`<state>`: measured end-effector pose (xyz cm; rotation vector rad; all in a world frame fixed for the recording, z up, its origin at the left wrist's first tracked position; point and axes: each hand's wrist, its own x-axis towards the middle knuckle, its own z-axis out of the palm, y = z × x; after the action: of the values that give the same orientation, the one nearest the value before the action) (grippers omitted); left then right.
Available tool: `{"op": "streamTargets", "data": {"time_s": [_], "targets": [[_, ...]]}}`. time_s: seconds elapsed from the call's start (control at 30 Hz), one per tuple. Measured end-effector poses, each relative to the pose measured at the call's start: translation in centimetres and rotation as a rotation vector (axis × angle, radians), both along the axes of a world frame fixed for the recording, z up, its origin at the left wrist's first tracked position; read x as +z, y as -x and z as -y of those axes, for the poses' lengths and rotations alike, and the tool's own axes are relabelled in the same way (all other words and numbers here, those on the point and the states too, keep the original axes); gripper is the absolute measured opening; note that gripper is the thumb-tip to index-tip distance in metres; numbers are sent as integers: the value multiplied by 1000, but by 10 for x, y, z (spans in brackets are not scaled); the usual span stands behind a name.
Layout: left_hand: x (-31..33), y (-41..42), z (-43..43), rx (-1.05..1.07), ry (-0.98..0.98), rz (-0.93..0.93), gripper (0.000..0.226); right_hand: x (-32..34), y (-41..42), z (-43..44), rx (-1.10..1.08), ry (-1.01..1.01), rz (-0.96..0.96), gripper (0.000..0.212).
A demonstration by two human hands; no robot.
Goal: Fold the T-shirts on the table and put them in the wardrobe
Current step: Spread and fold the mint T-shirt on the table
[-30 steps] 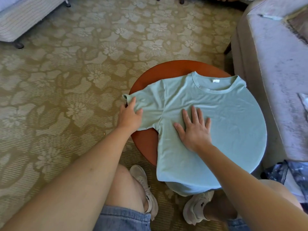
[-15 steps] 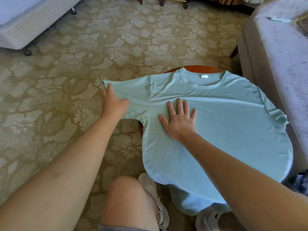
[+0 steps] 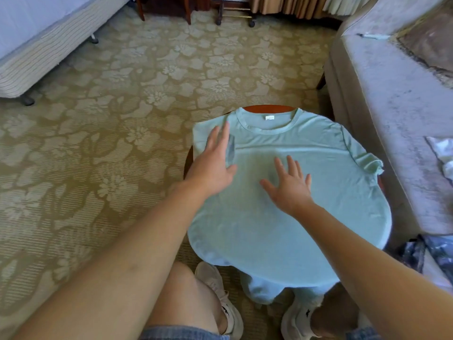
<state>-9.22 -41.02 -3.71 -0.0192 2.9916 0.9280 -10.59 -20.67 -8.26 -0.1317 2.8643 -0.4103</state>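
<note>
A pale green T-shirt (image 3: 306, 207) lies spread over a small round wooden table (image 3: 267, 108), collar at the far side, hem hanging over the near edge. Its left sleeve is folded in over the body. My left hand (image 3: 213, 163) is flat with straight fingers over that folded sleeve; it looks blurred. My right hand (image 3: 289, 185) rests flat with spread fingers on the shirt's chest. The right sleeve (image 3: 367, 160) sticks out over the table's right edge.
A grey sofa (image 3: 392, 99) stands close on the right, with white cloth (image 3: 443, 153) and patterned cloth (image 3: 436, 253) by it. A bed (image 3: 36, 52) is at the far left. Furniture legs (image 3: 188, 13) stand at the back. Patterned carpet surrounds the table.
My left hand let go of the left sleeve after bringing it in over the shirt's body and now lies flat on it. My right hand stayed pressing on the chest.
</note>
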Motion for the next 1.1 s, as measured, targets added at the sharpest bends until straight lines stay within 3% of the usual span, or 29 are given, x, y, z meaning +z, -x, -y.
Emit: {"op": "streamTargets", "data": {"time_s": [0.1, 0.23, 0.33, 0.67, 0.93, 1.1], "targets": [[-14, -10, -28, 223, -6, -185, 84, -12, -7, -45, -30, -125, -42, 74], [-49, -11, -35, 221, 294, 243, 88, -31, -21, -63, -29, -150, -56, 70], [-70, -29, -40, 156, 389, 295, 83, -33, -18, -59, -26, -149, -60, 70], [-81, -19, -16, 186, 479, 213, 78, -32, -21, -36, -24, -123, -37, 70], [-65, -15, -9, 109, 502, 369, 80, -20, -32, -45, 37, -43, -78, 65], [-41, 4, -41, 232, 506, 393, 86, -14, -11, -108, -192, -8, -126, 62]]}}
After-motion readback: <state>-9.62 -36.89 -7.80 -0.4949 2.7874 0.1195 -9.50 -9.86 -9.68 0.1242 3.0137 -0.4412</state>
